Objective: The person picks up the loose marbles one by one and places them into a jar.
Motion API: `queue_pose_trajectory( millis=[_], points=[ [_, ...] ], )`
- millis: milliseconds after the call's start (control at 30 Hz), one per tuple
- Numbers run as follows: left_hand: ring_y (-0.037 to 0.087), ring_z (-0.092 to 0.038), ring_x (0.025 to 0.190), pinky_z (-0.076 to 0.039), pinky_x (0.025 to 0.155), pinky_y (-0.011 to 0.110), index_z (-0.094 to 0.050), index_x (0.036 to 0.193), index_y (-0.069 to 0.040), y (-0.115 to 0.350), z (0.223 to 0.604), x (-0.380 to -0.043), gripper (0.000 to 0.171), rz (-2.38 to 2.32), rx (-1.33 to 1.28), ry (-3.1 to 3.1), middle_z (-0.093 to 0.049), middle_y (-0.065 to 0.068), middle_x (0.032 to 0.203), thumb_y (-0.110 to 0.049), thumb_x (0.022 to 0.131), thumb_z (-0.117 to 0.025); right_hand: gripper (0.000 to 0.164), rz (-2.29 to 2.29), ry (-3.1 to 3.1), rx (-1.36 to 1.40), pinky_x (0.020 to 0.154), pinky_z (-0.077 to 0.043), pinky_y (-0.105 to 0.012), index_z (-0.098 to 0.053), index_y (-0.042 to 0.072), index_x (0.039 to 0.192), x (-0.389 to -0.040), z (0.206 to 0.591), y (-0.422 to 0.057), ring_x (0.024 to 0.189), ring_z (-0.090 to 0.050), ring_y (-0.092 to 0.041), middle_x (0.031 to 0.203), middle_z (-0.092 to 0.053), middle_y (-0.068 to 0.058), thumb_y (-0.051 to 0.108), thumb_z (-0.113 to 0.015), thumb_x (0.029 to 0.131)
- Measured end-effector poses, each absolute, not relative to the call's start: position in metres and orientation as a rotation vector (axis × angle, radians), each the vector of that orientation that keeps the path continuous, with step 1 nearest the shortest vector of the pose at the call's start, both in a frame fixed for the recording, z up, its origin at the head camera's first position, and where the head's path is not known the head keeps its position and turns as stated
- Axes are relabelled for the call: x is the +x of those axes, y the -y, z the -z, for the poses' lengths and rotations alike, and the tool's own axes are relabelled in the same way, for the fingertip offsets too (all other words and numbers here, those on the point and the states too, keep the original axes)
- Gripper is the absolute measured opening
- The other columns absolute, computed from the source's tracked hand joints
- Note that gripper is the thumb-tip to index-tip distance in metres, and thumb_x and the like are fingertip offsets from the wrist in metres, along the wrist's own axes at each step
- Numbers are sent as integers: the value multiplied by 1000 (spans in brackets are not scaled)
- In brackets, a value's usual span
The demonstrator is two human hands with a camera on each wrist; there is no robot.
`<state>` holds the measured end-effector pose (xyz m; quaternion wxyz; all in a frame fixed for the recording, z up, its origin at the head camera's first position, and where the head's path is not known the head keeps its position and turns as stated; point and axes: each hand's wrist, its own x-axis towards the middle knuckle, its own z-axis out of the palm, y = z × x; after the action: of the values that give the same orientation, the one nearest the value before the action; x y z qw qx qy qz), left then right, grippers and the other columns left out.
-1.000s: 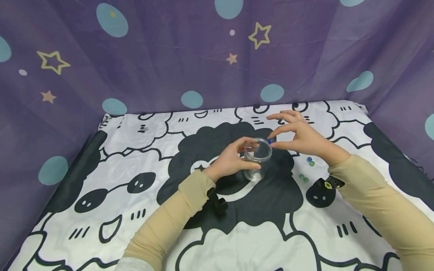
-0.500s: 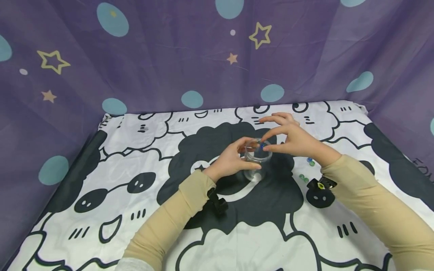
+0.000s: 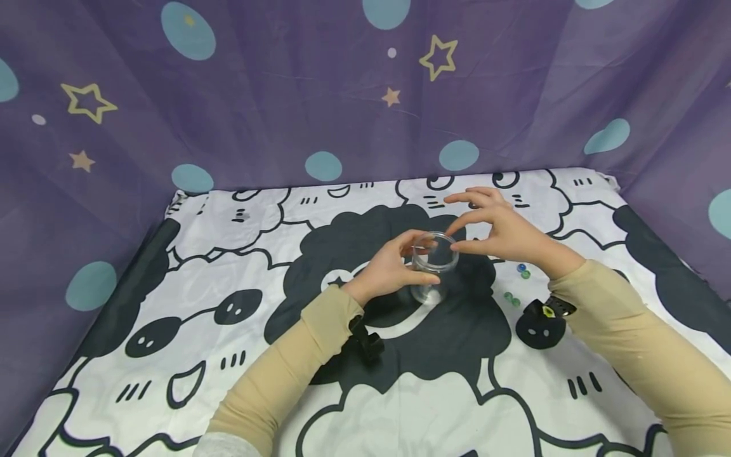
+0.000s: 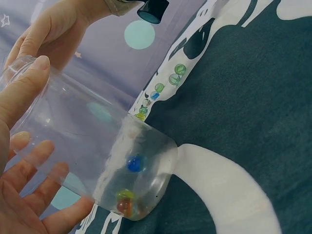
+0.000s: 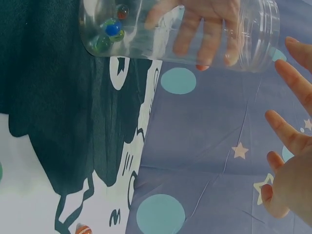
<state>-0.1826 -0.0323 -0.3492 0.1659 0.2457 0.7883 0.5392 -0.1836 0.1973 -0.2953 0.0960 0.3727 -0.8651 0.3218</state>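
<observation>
A clear plastic jar [image 3: 429,287] stands upright on the dark part of the cloth, its mouth uncovered. My left hand [image 3: 387,270] grips it from the left, thumb on the near side and fingers round the far side. In the left wrist view a blue marble [image 4: 135,163] and a few yellow-green and reddish marbles [image 4: 125,202] show near the jar's bottom. My right hand [image 3: 505,231] is at the right side of the jar's rim, thumb and index finger apart, no marble visible between them.
Several green and blue marbles [image 3: 522,273] lie on the cloth right of the jar, below my right hand. An orange-striped marble [image 5: 84,229] shows at the bottom edge of the right wrist view. A purple curtain [image 3: 274,114] hangs behind the table.
My right hand has moved left over the jar's mouth with a blue marble, let it go, and drawn back a little to the right. The left hand and jar have stayed put.
</observation>
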Motion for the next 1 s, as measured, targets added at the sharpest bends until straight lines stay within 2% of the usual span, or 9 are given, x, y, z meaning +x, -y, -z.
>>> queue_pose_trajectory(
  millis=[200,433,667,1000],
  points=[
    [28,-49,125,-49,100,37,-46,135,-14,33,348,-183,68,-1550,706,-2226,-52,9,135,-13,77,-80,19,-960,2567,1095,101,-21,-69,-74,11,89,-184,293,-204,131,-25,-44,134,-50,-18,6,-80,72],
    [29,-50,124,-50,98,36,-46,136,-13,33,347,-184,68,-1555,721,-2237,-54,6,133,-12,77,-80,16,-1001,2632,1031,102,-20,-69,-74,11,92,-181,288,-215,134,-21,-43,136,-48,-18,8,-78,77],
    [30,-50,124,-50,99,36,-45,137,-10,33,348,-184,69,-1562,744,-2227,-54,9,134,-10,77,-79,17,-1036,2680,953,101,-22,-67,-73,12,93,-177,285,-226,134,-21,-40,138,-46,-16,8,-77,77],
    [29,-50,124,-49,99,35,-46,136,-11,33,349,-182,68,-1564,733,-2229,-54,8,134,-10,77,-79,16,-1025,2676,983,94,-28,-60,-73,12,94,-175,289,-235,127,-27,-40,135,-48,-16,8,-76,79]
  ],
)
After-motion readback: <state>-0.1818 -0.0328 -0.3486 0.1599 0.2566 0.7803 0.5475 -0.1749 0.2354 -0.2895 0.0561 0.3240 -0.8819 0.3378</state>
